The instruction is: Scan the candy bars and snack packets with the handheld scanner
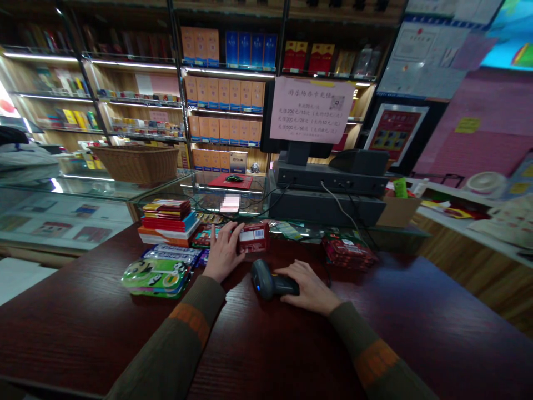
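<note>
My left hand (pixel 225 251) grips the left end of a dark red packet (pixel 255 238), whose white barcode label faces me. My right hand (pixel 308 286) is closed around the handle of a dark grey barcode scanner (pixel 266 280), which lies low over the table with a blue light showing. Left of my left hand are a green panda-print pack (pixel 156 276) and purple-and-white packets (pixel 172 254). Behind those stands a stack of red, orange, blue and white boxes or packs (pixel 169 222). Several dark red packets (pixel 347 250) are piled beyond my right hand.
A monitor with a paper sign (pixel 310 111) stands on a dark till unit (pixel 328 191), with cables trailing from it. Left of it is a wicker basket (pixel 139 163) on a glass counter. Shelves of boxed goods (pixel 225 94) line the back. The brown table (pixel 258 350) lies under my forearms.
</note>
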A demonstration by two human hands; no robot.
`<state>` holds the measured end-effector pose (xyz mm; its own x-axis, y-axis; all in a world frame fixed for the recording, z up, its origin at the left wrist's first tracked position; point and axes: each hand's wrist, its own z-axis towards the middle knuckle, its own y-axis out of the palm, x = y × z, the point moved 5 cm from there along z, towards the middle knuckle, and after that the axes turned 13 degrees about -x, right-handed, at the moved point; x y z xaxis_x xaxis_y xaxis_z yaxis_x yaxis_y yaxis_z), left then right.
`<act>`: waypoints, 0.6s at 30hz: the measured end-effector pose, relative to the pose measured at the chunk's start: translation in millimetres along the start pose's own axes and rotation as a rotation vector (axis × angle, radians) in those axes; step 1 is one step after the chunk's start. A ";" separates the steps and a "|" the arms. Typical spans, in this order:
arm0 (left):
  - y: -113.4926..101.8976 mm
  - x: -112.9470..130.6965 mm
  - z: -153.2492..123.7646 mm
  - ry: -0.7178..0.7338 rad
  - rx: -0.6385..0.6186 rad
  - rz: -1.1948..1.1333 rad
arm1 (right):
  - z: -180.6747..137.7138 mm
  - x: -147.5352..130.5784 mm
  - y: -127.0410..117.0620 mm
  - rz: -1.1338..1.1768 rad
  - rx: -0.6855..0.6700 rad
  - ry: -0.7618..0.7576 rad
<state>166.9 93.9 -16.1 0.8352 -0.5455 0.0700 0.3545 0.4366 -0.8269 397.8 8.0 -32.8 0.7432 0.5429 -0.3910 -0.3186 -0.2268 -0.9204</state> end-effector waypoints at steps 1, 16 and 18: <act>-0.4 0.1 0.0 -0.001 0.000 -0.003 | 0.0 -0.1 -0.3 0.002 -0.002 0.002; 0.7 0.5 1.1 0.013 0.006 -0.002 | 0.0 16.3 -12.6 0.199 0.191 0.139; -0.1 1.2 1.1 0.018 0.005 -0.001 | 4.3 23.1 -13.8 0.218 0.239 0.160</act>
<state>168.3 94.0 -15.3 0.8273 -0.5586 0.0604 0.3570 0.4397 -0.8242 416.9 27.1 -29.1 0.7192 0.3645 -0.5915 -0.5944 -0.1180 -0.7954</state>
